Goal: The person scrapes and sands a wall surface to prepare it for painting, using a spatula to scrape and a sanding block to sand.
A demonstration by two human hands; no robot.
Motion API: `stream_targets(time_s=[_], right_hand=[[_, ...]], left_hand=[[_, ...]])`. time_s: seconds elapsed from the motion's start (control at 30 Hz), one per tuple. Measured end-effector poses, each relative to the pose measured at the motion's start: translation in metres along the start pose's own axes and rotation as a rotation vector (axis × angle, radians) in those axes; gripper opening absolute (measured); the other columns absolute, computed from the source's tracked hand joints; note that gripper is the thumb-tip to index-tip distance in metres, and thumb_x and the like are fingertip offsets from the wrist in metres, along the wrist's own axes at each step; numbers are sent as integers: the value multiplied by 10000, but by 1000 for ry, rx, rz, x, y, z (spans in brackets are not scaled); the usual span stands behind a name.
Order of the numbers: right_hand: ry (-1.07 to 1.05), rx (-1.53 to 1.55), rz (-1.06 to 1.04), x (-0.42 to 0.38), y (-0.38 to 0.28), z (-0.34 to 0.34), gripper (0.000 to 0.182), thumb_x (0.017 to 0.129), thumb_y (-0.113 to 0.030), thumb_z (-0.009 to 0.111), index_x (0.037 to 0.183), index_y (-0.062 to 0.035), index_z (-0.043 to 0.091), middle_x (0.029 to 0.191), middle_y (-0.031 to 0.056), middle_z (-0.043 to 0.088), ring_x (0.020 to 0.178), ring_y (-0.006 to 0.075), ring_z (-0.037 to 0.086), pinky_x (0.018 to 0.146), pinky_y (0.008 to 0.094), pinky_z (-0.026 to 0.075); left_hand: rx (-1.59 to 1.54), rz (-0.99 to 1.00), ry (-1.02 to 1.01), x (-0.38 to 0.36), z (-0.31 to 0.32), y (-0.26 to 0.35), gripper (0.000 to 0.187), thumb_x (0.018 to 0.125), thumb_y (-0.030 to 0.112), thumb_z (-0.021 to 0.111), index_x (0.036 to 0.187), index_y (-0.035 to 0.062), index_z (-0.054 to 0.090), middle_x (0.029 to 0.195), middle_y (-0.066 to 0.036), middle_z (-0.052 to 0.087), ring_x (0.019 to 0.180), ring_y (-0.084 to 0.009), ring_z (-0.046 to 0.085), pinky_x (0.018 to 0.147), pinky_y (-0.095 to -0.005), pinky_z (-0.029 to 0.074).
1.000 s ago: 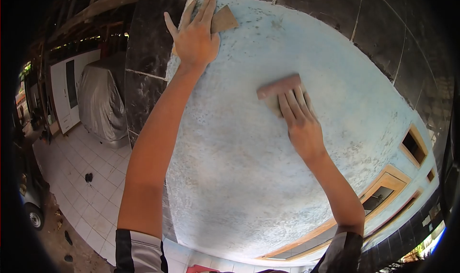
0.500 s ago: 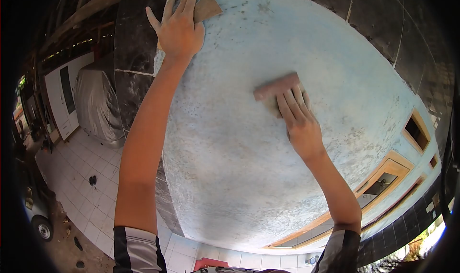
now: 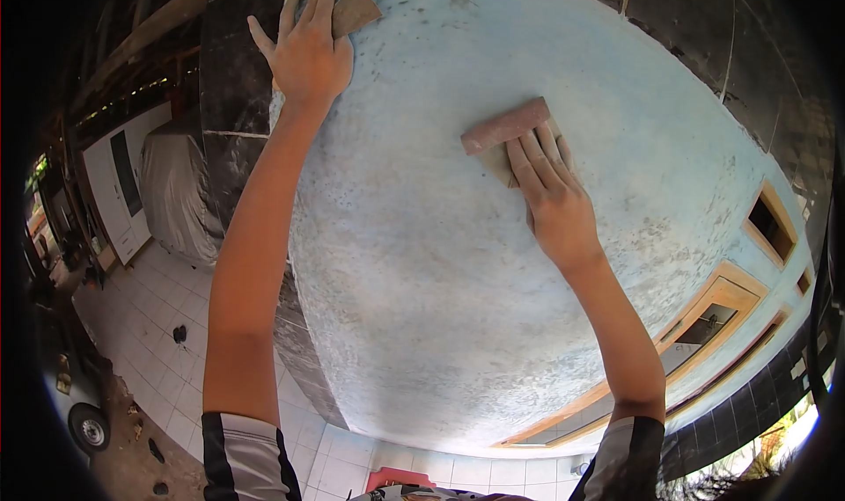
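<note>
A pale blue, patchy painted wall (image 3: 414, 263) fills the middle of the view. My left hand (image 3: 310, 61) lies against its upper left edge, fingers spread. A brown piece of sandpaper (image 3: 356, 10) sticks out between its thumb and forefinger, with the rest hidden by the hand. Further right, my right hand (image 3: 550, 193) presses a folded sheet of sandpaper (image 3: 506, 125) to the wall under its fingers. The sheet's upper edge curls back over the fingertips, and one corner shows below, beside the hidden thumb.
Dark tiles (image 3: 242, 79) border the wall at left and upper right. A wooden-framed window (image 3: 704, 325) is on the right. Lower left are white floor tiles (image 3: 163, 316), a covered object (image 3: 180, 193), a white cabinet (image 3: 119, 184) and a car wheel (image 3: 89, 427). Something red (image 3: 396, 477) lies below.
My right hand has slid up the wall with its sandpaper. My left hand keeps its place at the wall's edge while the view has shifted slightly.
</note>
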State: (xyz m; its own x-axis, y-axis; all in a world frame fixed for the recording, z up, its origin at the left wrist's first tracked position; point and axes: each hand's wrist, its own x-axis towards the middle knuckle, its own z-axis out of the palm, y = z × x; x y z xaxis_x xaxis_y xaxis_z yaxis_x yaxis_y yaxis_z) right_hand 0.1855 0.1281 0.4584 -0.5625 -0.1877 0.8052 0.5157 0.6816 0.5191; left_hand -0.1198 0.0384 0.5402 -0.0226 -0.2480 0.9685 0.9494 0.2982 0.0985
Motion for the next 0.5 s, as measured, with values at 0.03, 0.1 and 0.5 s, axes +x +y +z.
stream_targets(time_s=[0.03, 0.1, 0.5], right_hand=[[-4, 7, -9, 4, 2, -3, 540, 849, 55, 653, 1381, -13, 591, 1451, 129, 580, 1410, 326, 488, 1131, 451, 464], [119, 48, -43, 50, 10, 1, 525, 857, 62, 627, 1375, -19, 594, 1431, 128, 592, 1393, 327, 504, 1118, 453, 470], [63, -76, -71, -1, -21, 15, 471, 855, -25, 673, 1317, 44, 612, 1387, 159, 615, 1355, 346, 538, 1120, 436, 465]], left_hand=[[-2, 6, -2, 1, 0, 1, 759, 808, -64, 569, 1526, 166, 483, 1468, -125, 565, 1421, -306, 455, 1234, -650, 92], [39, -29, -32, 1, -1, 3, 735, 827, -49, 572, 1526, 159, 482, 1469, -124, 565, 1422, -306, 455, 1233, -649, 96], [61, -41, -78, 3, -3, 4, 758, 825, -52, 570, 1543, 160, 454, 1475, -112, 560, 1436, -295, 434, 1242, -629, 90]])
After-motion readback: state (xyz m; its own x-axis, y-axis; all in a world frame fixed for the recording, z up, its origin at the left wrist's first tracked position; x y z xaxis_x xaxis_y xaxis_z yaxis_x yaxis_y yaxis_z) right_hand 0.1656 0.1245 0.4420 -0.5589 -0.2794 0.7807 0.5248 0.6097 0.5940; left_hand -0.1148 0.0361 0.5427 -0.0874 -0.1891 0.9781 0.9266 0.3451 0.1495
